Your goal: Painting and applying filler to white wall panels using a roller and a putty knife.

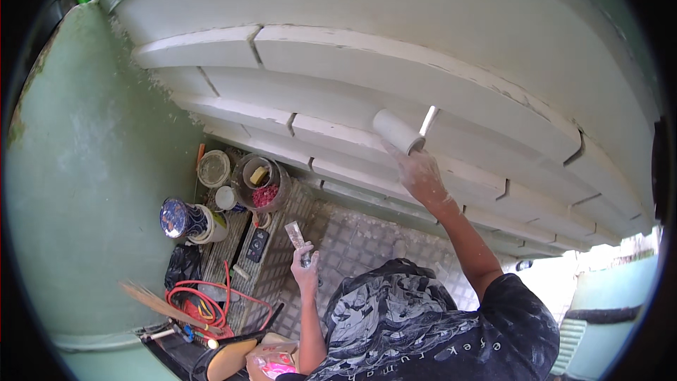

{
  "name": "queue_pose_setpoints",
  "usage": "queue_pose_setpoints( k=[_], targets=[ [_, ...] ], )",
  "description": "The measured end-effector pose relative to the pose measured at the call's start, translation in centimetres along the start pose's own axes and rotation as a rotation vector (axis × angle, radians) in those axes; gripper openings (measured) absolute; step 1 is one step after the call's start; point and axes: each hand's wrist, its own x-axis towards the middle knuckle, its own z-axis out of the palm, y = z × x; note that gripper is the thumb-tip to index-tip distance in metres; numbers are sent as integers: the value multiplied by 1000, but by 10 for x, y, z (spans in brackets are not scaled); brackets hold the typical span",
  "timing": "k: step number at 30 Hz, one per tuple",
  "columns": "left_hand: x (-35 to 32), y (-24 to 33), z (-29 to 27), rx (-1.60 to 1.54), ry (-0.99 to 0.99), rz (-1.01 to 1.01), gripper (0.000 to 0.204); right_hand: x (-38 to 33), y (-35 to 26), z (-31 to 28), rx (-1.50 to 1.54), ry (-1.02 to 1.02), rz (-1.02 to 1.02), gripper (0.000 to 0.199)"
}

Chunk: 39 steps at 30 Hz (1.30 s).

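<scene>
My right hand (422, 173), smeared with white, is raised and shut on the handle of a small paint roller (398, 130). The white roller sleeve lies against the stepped white moulding (338, 92) that runs across the view. My left hand (305, 270) is lower, over the patterned metal floor (360, 240), and grips a narrow putty knife (296, 234) with its whitened blade pointing up. A dark patterned cloth (395, 317) and a black sleeve fill the lower edge between my arms.
A green wall (92, 169) stands at the left. Beside it sit a round tin with red bits (263, 185), a white lidded tub (214, 168), a blue patterned can (185, 220), a coiled red cable (211, 303), a broom (151, 300) and a black bag (183, 264).
</scene>
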Motion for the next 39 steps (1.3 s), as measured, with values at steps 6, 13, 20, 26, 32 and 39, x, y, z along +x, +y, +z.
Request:
queue_pose_setpoints(
  k=[6, 13, 20, 26, 32, 39],
  targets=[
    [1, 9, 10, -50, -53, -87, 24, -33, 17, -18, 140, -198, -35, 28],
    [5, -2, 20, 32, -123, 14, 25, -28, 87, -51, -293, 230, -312, 43],
    [-2, 16, 21, -5, -107, -69, 23, -52, 109, -96, -408, -322, -154, 41],
    [2, -2, 26, 41, -130, -21, 24, -52, 130, -93, -312, 151, -301, 38],
    [-1, 7, 38, 21, -176, -25, 24, -81, 142, -116, -358, -300, -172, 34],
    [-1, 9, 51, 20, -236, -4, 23, -121, 156, -138, 2, 60, 59, 39]
  ],
)
